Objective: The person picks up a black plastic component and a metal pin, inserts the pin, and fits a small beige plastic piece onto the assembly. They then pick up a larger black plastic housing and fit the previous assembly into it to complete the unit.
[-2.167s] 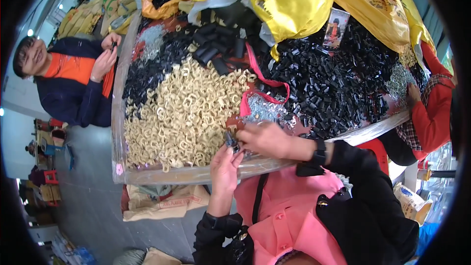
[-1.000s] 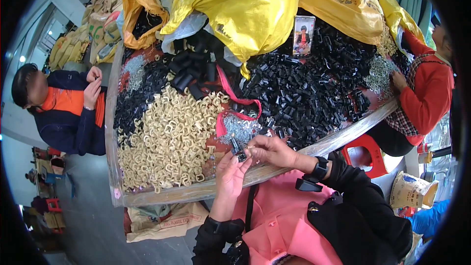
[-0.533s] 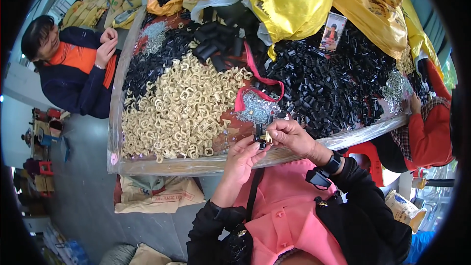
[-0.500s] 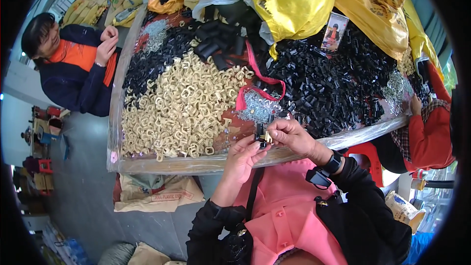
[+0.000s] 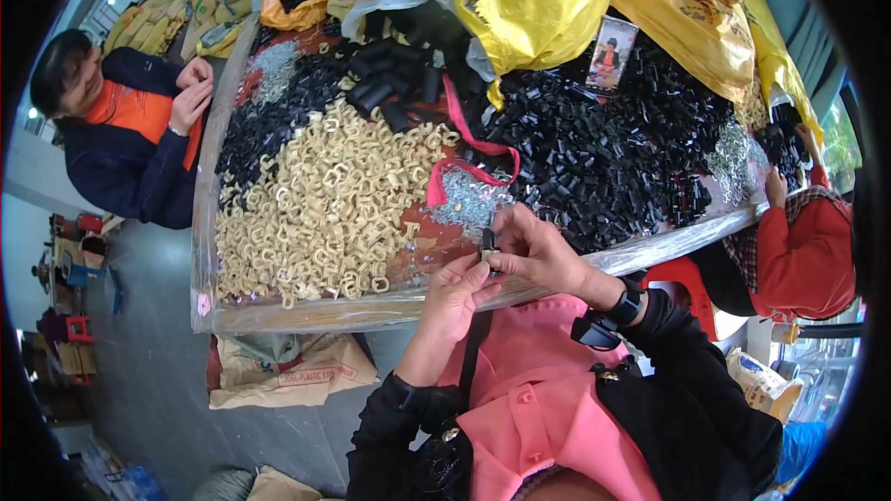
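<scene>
Over the table's near edge, my left hand (image 5: pixel 453 297) pinches a small black plastic piece (image 5: pixel 488 241) between thumb and fingers. My right hand (image 5: pixel 543 255) closes on the same piece from the other side, its thumb and forefinger against it. A bit of beige shows at the piece, but the fingers hide most of it. Just beyond my hands lies a heap of small silvery metal parts (image 5: pixel 464 199). Left of them spreads a big pile of beige plastic buckle-like pieces (image 5: pixel 320 204), and to the right a pile of small black plastic pieces (image 5: pixel 613 153).
A pink-red strap (image 5: pixel 473 141) curls across the table (image 5: pixel 418 255). Yellow bags (image 5: pixel 529 0) and a phone (image 5: pixel 612 53) lie at the back. One person (image 5: pixel 139 130) is at the left; another in red sleeves (image 5: pixel 803 255) works at the right. A printed sack (image 5: pixel 288 376) lies below the table.
My right hand has shifted its grip. The beige piece it held apart earlier is now mostly hidden at the black piece between my fingers. The whole view has shifted slightly.
</scene>
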Demonstrator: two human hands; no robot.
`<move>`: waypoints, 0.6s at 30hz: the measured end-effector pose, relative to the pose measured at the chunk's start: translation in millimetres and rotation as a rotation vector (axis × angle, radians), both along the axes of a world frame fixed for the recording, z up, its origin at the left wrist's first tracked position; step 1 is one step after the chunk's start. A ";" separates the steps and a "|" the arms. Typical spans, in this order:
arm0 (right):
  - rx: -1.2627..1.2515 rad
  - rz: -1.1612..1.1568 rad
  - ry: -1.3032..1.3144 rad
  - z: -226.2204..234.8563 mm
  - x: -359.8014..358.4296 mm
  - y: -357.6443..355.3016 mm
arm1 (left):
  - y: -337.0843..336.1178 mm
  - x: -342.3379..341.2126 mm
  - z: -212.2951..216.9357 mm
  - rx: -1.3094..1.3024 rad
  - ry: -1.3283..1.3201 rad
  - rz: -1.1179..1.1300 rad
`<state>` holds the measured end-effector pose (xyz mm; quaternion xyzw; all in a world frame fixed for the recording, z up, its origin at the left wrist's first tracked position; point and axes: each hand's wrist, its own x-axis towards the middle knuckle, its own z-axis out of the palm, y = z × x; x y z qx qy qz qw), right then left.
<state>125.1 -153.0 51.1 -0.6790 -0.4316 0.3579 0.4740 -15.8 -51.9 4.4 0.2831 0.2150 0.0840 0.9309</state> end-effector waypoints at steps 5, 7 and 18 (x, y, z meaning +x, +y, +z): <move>0.135 -0.117 -0.303 -19.2 34.9 -27.5 | 6.2 11.2 4.2 0.069 0.036 0.033; 0.075 -0.157 -0.643 -24.8 54.4 -34.6 | 9.4 13.5 4.1 0.264 0.126 0.112; -0.091 -0.172 -0.860 -43.3 89.5 -37.9 | 38.6 5.1 6.6 0.316 0.177 0.203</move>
